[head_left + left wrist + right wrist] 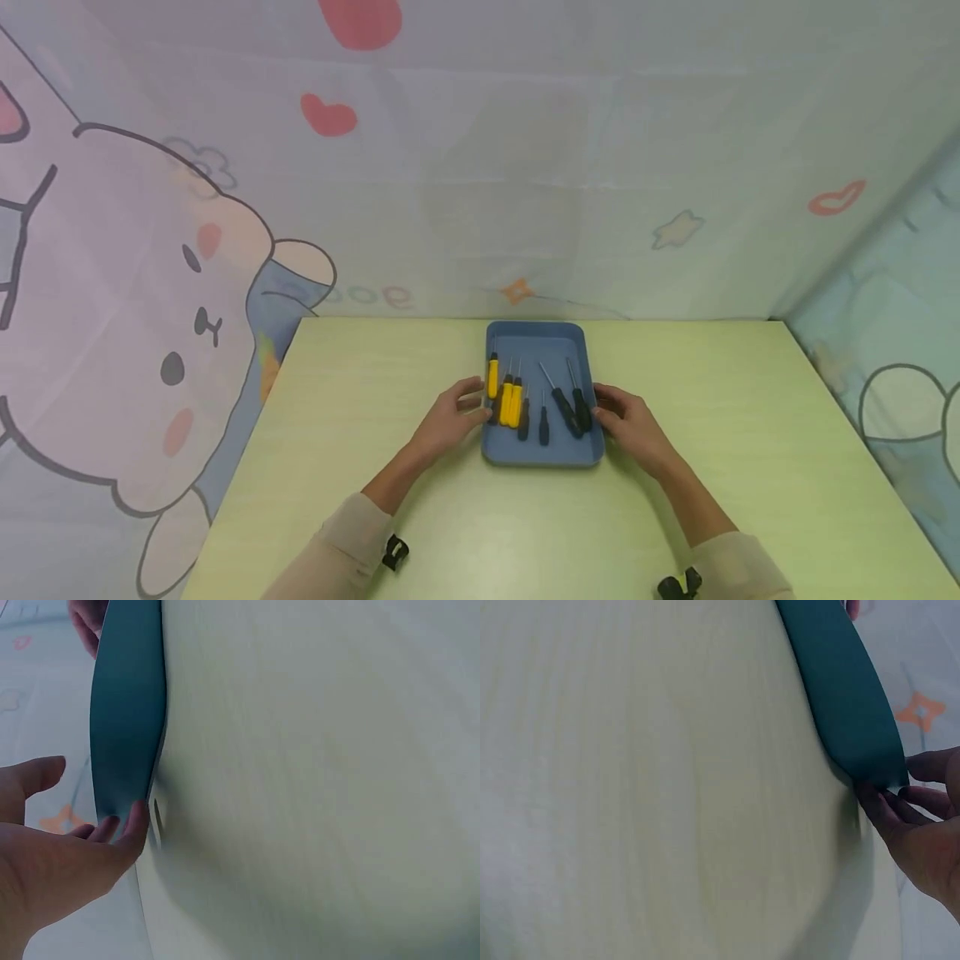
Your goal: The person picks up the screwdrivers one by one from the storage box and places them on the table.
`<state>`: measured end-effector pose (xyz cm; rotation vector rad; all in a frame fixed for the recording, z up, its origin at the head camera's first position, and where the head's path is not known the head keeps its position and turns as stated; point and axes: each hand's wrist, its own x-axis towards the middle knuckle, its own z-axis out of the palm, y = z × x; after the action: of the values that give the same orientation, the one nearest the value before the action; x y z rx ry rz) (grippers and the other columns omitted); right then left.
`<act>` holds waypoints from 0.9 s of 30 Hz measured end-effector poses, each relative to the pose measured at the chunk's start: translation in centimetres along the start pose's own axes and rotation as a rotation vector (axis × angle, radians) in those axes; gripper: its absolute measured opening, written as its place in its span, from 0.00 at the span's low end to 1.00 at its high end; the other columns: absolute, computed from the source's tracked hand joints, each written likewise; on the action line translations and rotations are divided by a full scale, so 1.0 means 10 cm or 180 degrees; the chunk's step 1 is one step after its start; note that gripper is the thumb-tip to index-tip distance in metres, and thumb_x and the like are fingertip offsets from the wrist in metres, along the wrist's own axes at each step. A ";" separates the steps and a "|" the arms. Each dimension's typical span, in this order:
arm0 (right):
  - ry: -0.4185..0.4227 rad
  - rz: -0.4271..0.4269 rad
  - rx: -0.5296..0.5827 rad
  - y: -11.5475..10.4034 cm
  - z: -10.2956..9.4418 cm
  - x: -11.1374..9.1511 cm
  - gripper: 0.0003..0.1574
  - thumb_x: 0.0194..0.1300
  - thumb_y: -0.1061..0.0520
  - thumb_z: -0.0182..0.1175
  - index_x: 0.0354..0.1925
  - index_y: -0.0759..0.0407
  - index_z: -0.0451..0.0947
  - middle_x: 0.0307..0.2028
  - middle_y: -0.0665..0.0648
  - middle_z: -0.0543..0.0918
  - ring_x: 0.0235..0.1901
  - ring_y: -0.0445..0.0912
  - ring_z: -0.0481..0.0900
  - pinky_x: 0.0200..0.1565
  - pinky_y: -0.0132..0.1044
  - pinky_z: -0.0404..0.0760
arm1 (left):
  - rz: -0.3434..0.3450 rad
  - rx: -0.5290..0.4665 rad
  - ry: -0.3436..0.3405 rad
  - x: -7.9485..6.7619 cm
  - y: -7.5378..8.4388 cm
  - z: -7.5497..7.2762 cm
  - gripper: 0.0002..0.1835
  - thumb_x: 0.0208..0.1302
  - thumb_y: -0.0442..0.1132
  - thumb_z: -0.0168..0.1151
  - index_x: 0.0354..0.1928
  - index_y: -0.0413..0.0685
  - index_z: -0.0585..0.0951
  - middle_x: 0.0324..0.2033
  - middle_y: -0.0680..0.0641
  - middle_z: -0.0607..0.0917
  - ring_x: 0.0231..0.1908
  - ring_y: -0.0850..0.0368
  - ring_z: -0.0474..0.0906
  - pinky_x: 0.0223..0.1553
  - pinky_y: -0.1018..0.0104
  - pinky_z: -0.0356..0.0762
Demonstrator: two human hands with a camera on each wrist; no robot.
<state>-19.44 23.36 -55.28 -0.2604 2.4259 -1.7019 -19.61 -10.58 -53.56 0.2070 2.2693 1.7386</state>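
- The blue rectangular shallow tray [536,343] lies on the pale yellow-green table [697,375], near its far edge, between both hands
- The left hand [448,419] touches one side, thumb and forefinger spread apart; the right hand [632,427] touches the opposite side, and whether it pinches the rim I cannot tell
- Steadying it well calls for even pressure from both sides and a level base, lest the yellow-and-black-handled screwdrivers [516,404] and black-handled screwdrivers [581,408] roll
- One dark handle [496,410] by the left wall is partly covered
- Thin blade tips blur, and both wrist views hide the contents
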 end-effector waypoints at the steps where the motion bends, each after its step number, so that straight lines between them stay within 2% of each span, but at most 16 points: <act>1: -0.0019 0.0009 -0.0034 -0.02 -0.02 0.00 0.34 0.80 0.63 0.56 0.77 0.74 0.63 0.70 0.75 0.74 0.70 0.67 0.73 0.60 0.30 0.80 | 0.0013 -0.0009 0.0035 0.04 0.00 0.00 0.36 0.75 0.38 0.65 0.80 0.39 0.64 0.77 0.38 0.69 0.74 0.37 0.68 0.70 0.41 0.73; 4: -0.0004 0.0011 -0.0158 -0.08 -0.07 0.03 0.35 0.79 0.60 0.58 0.77 0.73 0.63 0.71 0.75 0.73 0.69 0.68 0.73 0.62 0.43 0.83 | 0.0095 -0.0073 0.0126 0.17 -0.01 0.02 0.39 0.75 0.39 0.65 0.81 0.40 0.61 0.79 0.40 0.65 0.77 0.40 0.64 0.72 0.42 0.71; 6: 0.0065 -0.0055 -0.0362 -0.14 -0.09 0.06 0.35 0.79 0.58 0.60 0.76 0.72 0.65 0.70 0.74 0.74 0.69 0.67 0.75 0.63 0.53 0.82 | 0.0171 -0.0115 0.0180 0.25 -0.02 0.02 0.40 0.75 0.39 0.66 0.82 0.40 0.59 0.80 0.40 0.63 0.78 0.41 0.61 0.73 0.43 0.69; 9: 0.0192 -0.0175 -0.0639 -0.24 -0.11 0.11 0.35 0.78 0.57 0.62 0.74 0.70 0.67 0.69 0.72 0.75 0.68 0.67 0.76 0.64 0.62 0.79 | 0.0272 -0.0149 0.0197 0.38 -0.06 0.03 0.42 0.75 0.37 0.65 0.83 0.40 0.55 0.82 0.40 0.59 0.80 0.42 0.57 0.76 0.45 0.65; 11: 0.0235 -0.0242 -0.0757 -0.31 -0.10 0.13 0.35 0.77 0.56 0.63 0.74 0.69 0.68 0.69 0.71 0.76 0.67 0.66 0.76 0.64 0.62 0.79 | 0.0314 -0.0168 0.0176 0.45 -0.09 0.04 0.43 0.75 0.34 0.64 0.84 0.39 0.53 0.82 0.38 0.57 0.80 0.41 0.56 0.76 0.45 0.63; 19: 0.0114 -0.0212 -0.0652 -0.50 0.05 0.19 0.39 0.74 0.52 0.67 0.75 0.67 0.68 0.67 0.70 0.78 0.68 0.63 0.75 0.64 0.59 0.80 | 0.0329 -0.0408 0.0078 0.56 -0.17 0.07 0.44 0.67 0.24 0.53 0.83 0.33 0.49 0.82 0.34 0.52 0.82 0.40 0.50 0.79 0.46 0.56; 27: 0.0013 -0.0140 -0.0609 -0.57 0.27 0.24 0.38 0.73 0.52 0.68 0.73 0.67 0.71 0.65 0.68 0.80 0.63 0.61 0.80 0.62 0.58 0.81 | 0.0370 -0.0473 0.0003 0.63 -0.20 0.08 0.42 0.70 0.24 0.53 0.83 0.34 0.50 0.82 0.34 0.54 0.82 0.40 0.50 0.80 0.47 0.55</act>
<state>-20.85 18.42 -50.87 -0.3371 2.6072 -1.4880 -25.26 -8.62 -56.51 0.3131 2.1555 1.9563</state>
